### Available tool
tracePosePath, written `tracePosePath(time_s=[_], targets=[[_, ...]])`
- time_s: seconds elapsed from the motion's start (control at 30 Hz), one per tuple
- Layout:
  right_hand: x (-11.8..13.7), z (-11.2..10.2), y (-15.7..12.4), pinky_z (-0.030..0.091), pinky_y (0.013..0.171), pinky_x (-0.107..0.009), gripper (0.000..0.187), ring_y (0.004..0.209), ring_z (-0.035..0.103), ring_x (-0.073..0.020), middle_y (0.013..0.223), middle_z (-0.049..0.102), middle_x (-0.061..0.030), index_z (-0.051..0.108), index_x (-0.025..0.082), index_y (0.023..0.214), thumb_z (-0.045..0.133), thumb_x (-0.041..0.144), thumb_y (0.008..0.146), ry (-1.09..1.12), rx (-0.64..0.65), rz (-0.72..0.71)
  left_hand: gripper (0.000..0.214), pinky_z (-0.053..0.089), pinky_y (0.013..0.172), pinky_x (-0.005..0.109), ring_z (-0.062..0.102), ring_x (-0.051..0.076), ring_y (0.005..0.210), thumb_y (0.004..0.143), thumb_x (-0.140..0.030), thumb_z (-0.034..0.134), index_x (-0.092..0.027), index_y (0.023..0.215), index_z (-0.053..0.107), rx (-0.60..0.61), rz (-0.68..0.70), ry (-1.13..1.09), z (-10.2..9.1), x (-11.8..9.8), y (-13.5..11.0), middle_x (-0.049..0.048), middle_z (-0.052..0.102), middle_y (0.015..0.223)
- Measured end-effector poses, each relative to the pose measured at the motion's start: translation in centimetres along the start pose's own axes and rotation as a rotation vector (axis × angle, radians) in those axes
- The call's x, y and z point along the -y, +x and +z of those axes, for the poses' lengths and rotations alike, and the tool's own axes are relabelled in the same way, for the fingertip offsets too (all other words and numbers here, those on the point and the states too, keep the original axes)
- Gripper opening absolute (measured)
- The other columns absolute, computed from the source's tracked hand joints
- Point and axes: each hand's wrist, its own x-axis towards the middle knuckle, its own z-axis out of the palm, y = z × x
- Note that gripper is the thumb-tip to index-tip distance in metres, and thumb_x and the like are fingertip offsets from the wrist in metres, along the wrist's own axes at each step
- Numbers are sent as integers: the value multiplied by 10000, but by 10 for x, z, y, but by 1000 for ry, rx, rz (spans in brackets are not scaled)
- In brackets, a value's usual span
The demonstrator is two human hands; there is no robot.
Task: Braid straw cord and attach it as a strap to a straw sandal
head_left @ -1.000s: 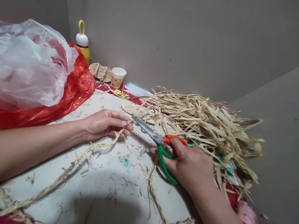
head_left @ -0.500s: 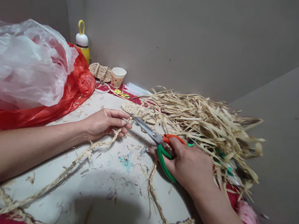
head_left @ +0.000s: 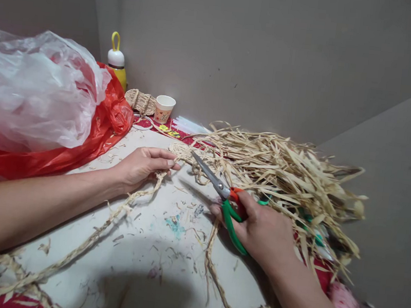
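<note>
The scissors have drawn away from the left fingers since the earlier frame; their tip, close against the fingertips then, now stands apart from them. From where I stand, the right hand has its grip closed around the orange and green handles, the steel blades pointing up and left over the bench and looking nearly or wholly together. The left hand's grip is pinched on the braided cord, thumb against fingers, probably to keep that end steady and within reach of the blades. The cord, pale, twisted and frayed with stray fibres, slopes to the lower left and bends into a loop. A second braided length curves below the right hand; whether fingers touch it I cannot tell. Flat, papery, straw-coloured strips lie heaped at the right, perhaps kept there for easy picking. A rounded, coiled woven piece lies just beyond the left fingertips.
</note>
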Motion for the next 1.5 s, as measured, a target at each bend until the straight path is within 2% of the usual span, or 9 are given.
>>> tracePosePath(time_s=[0.1, 0.3, 0.43, 0.7, 0.87, 1.07, 1.17, 1.37, 1.5], targets=[[3, -3, 1, 247, 471, -244, 345, 435, 541, -179, 470, 560, -5, 613, 196, 799, 466, 507, 825, 32, 43, -58, 144, 344, 420, 132, 594, 68, 542, 664, -112, 748, -123, 798, 695, -7, 14, 19, 0, 0, 0, 73, 736, 780], [8, -9, 5, 227, 485, -263, 345, 458, 561, -190, 491, 570, -15, 552, 204, 721, 459, 520, 822, -6, 88, -82, 119, 410, 484, 151, 612, 80, 566, 664, -83, 727, -118, 774, 697, 10, 16, 26, 3, 0, -2, 57, 721, 728], [10, -11, 7, 239, 499, -268, 327, 490, 572, -193, 513, 575, -12, 541, 207, 742, 471, 517, 818, -5, 110, -83, 120, 362, 439, 154, 583, 77, 518, 660, -91, 729, -121, 769, 690, -4, 22, 45, 4, -2, -4, 33, 685, 649], [9, -8, 2, 214, 504, -268, 343, 467, 540, -177, 473, 556, -7, 584, 205, 711, 482, 515, 818, -56, -5, -100, 153, 393, 533, 162, 577, 71, 547, 634, -108, 745, -124, 770, 677, 49, 103, 108, 3, 4, -5, 22, 686, 640], [6, -8, 3, 210, 505, -268, 401, 459, 514, -175, 458, 555, -14, 626, 204, 710, 469, 554, 827, -85, -43, -114, 199, 374, 504, 161, 556, 65, 521, 625, -136, 771, -130, 796, 668, 51, 115, 139, 3, 6, -7, 13, 681, 639], [0, -5, 1, 195, 481, -258, 428, 418, 466, -170, 421, 514, -10, 655, 215, 716, 467, 589, 807, -102, -36, -49, 189, 432, 497, 184, 618, 103, 604, 666, -149, 742, -108, 837, 675, 132, -16, 43, 3, 1, -6, 106, 727, 845], [-2, -1, 0, 188, 470, -252, 404, 406, 458, -168, 420, 512, -9, 654, 218, 718, 482, 577, 788, -107, -13, 3, 142, 454, 501, 189, 613, 98, 589, 688, -125, 716, -82, 819, 682, 161, -44, 58, 1, 1, -4, 129, 723, 852], [1, 2, -1, 226, 438, -243, 442, 392, 481, -175, 421, 527, -3, 678, 207, 830, 457, 588, 803, 80, 33, 95, 172, 402, 426, 177, 595, 84, 480, 729, -167, 688, -117, 889, 651, 151, 17, 226, 3, 4, -6, 110, 728, 843], [10, -3, 0, 310, 441, -241, 408, 426, 502, -161, 477, 548, 9, 638, 212, 763, 518, 602, 762, 397, 121, 172, 172, 317, 372, 173, 445, 38, 340, 763, -211, 651, -148, 912, 591, 216, 41, 385, 8, 7, -14, 72, 729, 768]])
